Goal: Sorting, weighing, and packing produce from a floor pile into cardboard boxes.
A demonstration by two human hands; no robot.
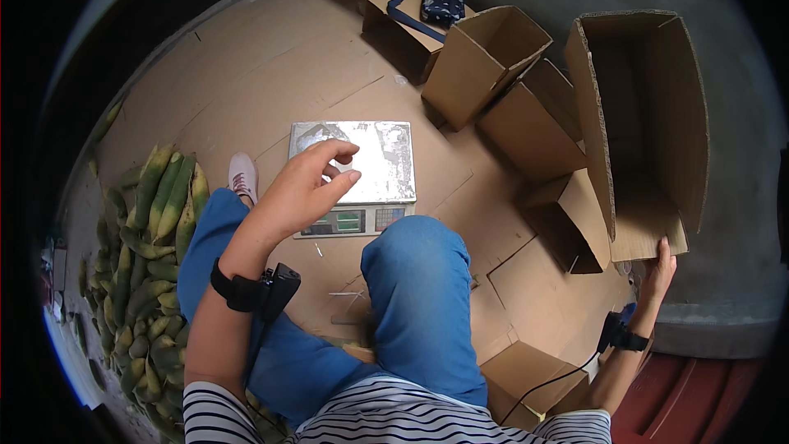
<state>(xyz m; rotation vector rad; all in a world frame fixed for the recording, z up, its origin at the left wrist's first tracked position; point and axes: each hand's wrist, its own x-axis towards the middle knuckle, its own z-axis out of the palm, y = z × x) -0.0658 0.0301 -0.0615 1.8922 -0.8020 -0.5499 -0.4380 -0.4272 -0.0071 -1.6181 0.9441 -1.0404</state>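
Observation:
Above the metal platform of an electronic weighing scale (pixel 382 160), my left hand (pixel 308 188) is held with fingers curved and thumb apart, nothing in it. The scale's display and keypad face me on the cardboard-covered floor. At the right, my right hand (pixel 661 271) grips the near flap of a tall open cardboard box (pixel 675 111). The thumb lies on the flap and the other fingers are mostly hidden. Its open top faces me, and I see no contents in the shadowed interior.
Long green and yellow vegetables (pixel 138 296) are heaped left of my leg. Several cardboard boxes stand beyond the scale, including an open box (pixel 468 74). A dark patterned bag (pixel 442 5) rests on a box at the back. Another carton (pixel 536 376) is near my right hip.

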